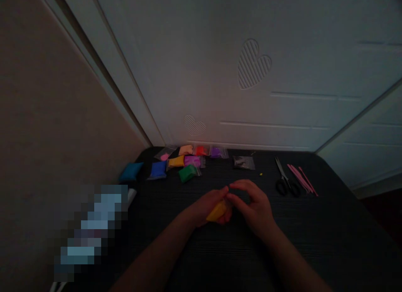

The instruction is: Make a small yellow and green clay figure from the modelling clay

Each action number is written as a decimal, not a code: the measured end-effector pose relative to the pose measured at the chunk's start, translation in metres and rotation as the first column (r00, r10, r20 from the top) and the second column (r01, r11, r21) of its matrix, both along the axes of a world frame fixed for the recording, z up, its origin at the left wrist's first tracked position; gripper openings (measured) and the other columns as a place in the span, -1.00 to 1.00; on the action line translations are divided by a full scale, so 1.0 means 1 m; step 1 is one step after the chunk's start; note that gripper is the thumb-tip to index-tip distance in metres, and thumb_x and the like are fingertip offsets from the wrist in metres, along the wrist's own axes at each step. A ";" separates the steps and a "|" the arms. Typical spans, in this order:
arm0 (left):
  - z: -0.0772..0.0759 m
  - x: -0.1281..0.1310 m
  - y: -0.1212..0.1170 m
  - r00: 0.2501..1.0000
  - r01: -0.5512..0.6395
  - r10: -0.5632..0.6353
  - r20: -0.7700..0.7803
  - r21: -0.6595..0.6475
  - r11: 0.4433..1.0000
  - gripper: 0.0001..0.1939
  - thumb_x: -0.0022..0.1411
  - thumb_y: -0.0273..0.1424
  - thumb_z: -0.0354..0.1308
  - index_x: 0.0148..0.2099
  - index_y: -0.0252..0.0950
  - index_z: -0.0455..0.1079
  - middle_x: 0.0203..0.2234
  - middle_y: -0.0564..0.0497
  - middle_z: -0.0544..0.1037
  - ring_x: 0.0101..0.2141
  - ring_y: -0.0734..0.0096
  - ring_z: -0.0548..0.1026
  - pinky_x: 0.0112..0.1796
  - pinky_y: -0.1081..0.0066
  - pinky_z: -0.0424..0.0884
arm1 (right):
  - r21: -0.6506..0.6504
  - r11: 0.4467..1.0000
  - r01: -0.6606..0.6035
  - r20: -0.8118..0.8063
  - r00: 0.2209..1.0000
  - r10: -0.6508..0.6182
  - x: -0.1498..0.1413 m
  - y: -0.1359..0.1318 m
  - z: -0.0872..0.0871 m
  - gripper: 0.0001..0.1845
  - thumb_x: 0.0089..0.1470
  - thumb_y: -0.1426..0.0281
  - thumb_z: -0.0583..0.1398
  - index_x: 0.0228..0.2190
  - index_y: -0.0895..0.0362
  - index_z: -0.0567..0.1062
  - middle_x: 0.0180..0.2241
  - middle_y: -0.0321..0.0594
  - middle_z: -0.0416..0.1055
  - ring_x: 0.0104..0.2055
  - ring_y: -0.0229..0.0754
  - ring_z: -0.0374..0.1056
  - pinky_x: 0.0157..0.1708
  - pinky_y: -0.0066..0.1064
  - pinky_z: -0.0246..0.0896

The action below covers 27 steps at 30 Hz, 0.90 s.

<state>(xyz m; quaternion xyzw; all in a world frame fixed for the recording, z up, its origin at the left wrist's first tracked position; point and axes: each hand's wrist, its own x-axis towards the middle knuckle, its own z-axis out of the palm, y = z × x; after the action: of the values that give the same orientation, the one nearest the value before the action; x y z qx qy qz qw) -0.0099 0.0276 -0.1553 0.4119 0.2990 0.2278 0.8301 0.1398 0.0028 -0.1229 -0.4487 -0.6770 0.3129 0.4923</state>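
Observation:
A small plastic bag of yellow modelling clay (217, 211) rests in my left hand (209, 206), whose fingers are wrapped beneath it with the thumb along its upper side. The bag's clear end points towards my right hand (254, 204). That hand is at the bag's right side, thumb and index finger curved and a little apart, their tips close to the clear end and my left thumb. Whether the right fingertips touch the plastic is too dark to tell. Both hands are above the dark table (220, 258).
Behind lie several clay bags, including green (187, 173), blue (158, 169) and purple (216, 152), and a dark bag (243, 162). A yellow crumb (261, 174), scissors (286, 179) and pink modelling tools (302, 179) are at right. A blurred-out object (94, 229) stands left.

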 end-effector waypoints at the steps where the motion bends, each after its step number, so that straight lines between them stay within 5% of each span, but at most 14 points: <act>1: 0.001 0.001 -0.001 1.000 0.006 -0.006 -0.014 0.016 1.000 -0.46 0.11 -0.05 -0.21 -0.54 -0.42 0.29 -0.74 -0.01 0.35 -0.73 0.55 0.27 -0.70 0.55 0.13 | 0.002 1.000 -0.003 0.004 1.000 0.003 -0.001 -0.001 0.001 -0.85 -0.11 0.37 0.17 -0.37 0.04 0.43 -0.36 -0.25 0.37 -0.27 -0.21 0.28 -0.26 -0.35 0.18; 13: 0.003 0.000 0.000 0.998 0.007 -0.006 -0.057 0.018 1.000 -0.44 0.11 -0.03 -0.24 -0.41 -0.42 0.33 -0.73 0.01 0.37 -0.74 0.58 0.27 -0.71 0.58 0.15 | -0.174 0.976 -0.129 -0.061 0.991 0.120 0.005 0.007 -0.001 -0.88 -0.05 0.37 0.12 -0.43 0.08 0.46 -0.26 -0.23 0.33 -0.20 -0.21 0.26 -0.20 -0.36 0.15; 21: 0.003 -0.002 -0.003 0.994 0.104 -0.104 -0.019 -0.001 0.995 -0.50 0.10 -0.06 -0.17 -0.37 -0.43 0.31 -0.70 -0.02 0.39 -0.75 0.57 0.28 -0.73 0.58 0.14 | -0.322 0.826 -0.462 -0.018 0.876 0.482 0.006 0.007 0.001 -0.78 -0.01 0.38 0.08 -0.55 0.10 0.51 -0.20 -0.27 0.32 -0.13 -0.22 0.24 -0.07 -0.36 0.04; 24: 0.003 -0.003 -0.001 0.993 0.120 -0.120 0.017 -0.056 0.991 -0.52 0.07 -0.05 -0.13 -0.34 -0.40 0.30 -0.70 0.01 0.38 -0.75 0.57 0.28 -0.72 0.57 0.15 | -0.331 0.787 -0.521 -0.048 0.842 0.537 0.008 0.006 0.006 -0.73 0.02 0.34 0.04 -0.53 0.08 0.51 -0.13 -0.29 0.29 -0.02 -0.20 0.14 0.00 -0.33 -0.05; 27: 0.002 -0.005 0.005 0.994 0.085 -0.078 0.081 -0.093 0.992 -0.42 0.08 0.02 -0.26 -0.31 -0.41 0.30 -0.70 0.00 0.37 -0.74 0.57 0.26 -0.72 0.57 0.12 | -0.320 0.812 -0.488 -0.069 0.867 0.494 0.009 0.006 0.008 -0.72 0.06 0.34 -0.01 -0.39 0.04 0.49 -0.06 -0.29 0.23 0.06 -0.21 0.02 0.04 -0.29 -0.13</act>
<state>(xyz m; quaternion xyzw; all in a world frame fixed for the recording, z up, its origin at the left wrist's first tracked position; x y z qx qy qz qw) -0.0151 0.0327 -0.1534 0.3741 0.2601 0.1947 0.8686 0.1484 0.0086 -0.1153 -0.3368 -0.7126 0.5331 0.3077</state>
